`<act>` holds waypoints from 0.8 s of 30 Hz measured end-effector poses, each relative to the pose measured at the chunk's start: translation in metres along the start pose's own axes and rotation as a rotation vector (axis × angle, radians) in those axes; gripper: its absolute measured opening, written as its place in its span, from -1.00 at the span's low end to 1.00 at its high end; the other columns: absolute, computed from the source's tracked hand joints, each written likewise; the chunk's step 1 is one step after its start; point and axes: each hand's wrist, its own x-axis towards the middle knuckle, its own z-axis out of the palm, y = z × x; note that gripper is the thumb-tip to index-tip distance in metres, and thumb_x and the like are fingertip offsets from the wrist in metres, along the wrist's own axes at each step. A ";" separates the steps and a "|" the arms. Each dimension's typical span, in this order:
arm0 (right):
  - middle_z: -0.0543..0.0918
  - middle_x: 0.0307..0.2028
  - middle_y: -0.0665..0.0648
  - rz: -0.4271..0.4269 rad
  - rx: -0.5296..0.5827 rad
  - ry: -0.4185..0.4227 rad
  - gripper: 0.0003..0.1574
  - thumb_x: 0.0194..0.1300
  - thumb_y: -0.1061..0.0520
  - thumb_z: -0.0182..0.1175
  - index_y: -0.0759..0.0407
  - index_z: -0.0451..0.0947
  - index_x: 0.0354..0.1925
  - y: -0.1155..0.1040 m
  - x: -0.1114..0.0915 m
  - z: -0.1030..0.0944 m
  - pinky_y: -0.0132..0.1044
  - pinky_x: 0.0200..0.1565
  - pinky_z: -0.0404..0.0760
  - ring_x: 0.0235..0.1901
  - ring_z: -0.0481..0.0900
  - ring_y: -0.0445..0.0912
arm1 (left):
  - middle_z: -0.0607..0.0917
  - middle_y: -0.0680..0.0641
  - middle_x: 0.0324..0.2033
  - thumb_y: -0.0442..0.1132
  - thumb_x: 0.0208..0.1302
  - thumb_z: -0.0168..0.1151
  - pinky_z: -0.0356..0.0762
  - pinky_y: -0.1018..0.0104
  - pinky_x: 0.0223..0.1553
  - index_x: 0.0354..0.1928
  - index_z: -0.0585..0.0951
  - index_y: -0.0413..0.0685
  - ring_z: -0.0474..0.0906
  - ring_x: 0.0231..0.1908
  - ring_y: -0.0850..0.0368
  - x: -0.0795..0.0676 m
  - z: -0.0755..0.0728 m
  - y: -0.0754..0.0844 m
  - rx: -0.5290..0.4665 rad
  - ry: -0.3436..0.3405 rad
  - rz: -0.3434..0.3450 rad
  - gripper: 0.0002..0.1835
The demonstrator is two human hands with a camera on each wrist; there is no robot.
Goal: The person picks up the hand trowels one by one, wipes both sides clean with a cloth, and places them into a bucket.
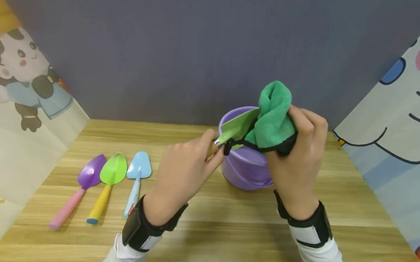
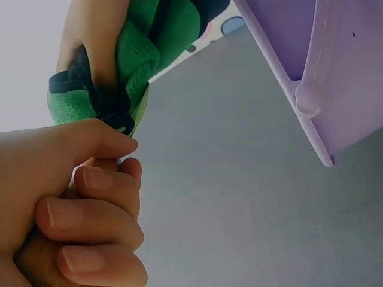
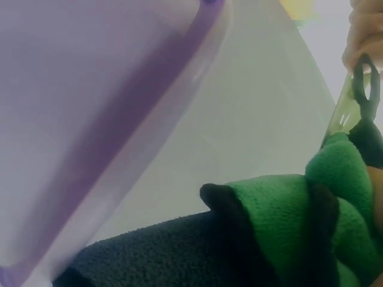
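Note:
My left hand [image 1: 186, 165] grips the wooden handle of a garden trowel with a light green blade [image 1: 237, 124]; in the left wrist view its fingers [image 2: 99, 218] are curled round the handle. A green cloth [image 1: 273, 119] with dark edging is bunched in my right hand [image 1: 300, 160], against the far end of the blade. The cloth hides the blade's tip. Both are held above a purple bucket [image 1: 245, 171], whose handle hangs down its front. In the right wrist view the cloth [image 3: 275, 215] hangs beside the bucket [image 3: 78, 89], its loop close to the left hand [image 3: 366, 36].
Left on the wooden table [image 1: 225, 236] lie a purple trowel with a pink handle [image 1: 69, 208], a green trowel with a yellow handle [image 1: 101, 202] and a light blue trowel [image 1: 140, 165]. A grey wall [image 1: 164, 56] stands behind, with cartoon-printed panels at both sides.

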 end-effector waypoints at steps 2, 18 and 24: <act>0.50 -0.16 0.51 0.010 -0.006 -0.010 -0.47 0.00 0.37 0.28 0.27 0.44 0.01 0.001 0.000 -0.001 0.15 0.03 0.45 -0.08 0.45 0.27 | 0.41 0.09 -0.81 -0.13 0.22 0.22 0.20 0.32 -0.85 -0.30 0.59 -0.10 0.20 -0.81 0.22 0.000 0.000 -0.001 0.009 -0.001 -0.005 -0.83; 0.49 -0.04 0.48 0.061 -0.043 -0.175 -0.25 -0.04 0.26 0.38 0.15 0.35 0.15 0.003 -0.004 -0.003 0.18 0.10 0.53 0.02 0.50 0.19 | 0.50 0.10 -0.79 -0.14 0.23 0.22 0.27 0.28 -0.85 -0.17 0.65 -0.07 0.23 -0.81 0.21 -0.001 -0.004 -0.004 0.016 -0.006 -0.010 -0.80; 0.54 -0.08 0.47 0.059 -0.024 -0.104 -0.35 0.00 0.26 0.35 0.18 0.40 0.09 0.003 -0.002 -0.003 0.14 0.12 0.54 0.01 0.53 0.19 | 0.51 0.09 -0.80 -0.12 0.24 0.22 0.29 0.25 -0.85 -0.16 0.64 -0.06 0.25 -0.81 0.19 -0.002 -0.004 -0.005 0.011 0.005 0.000 -0.78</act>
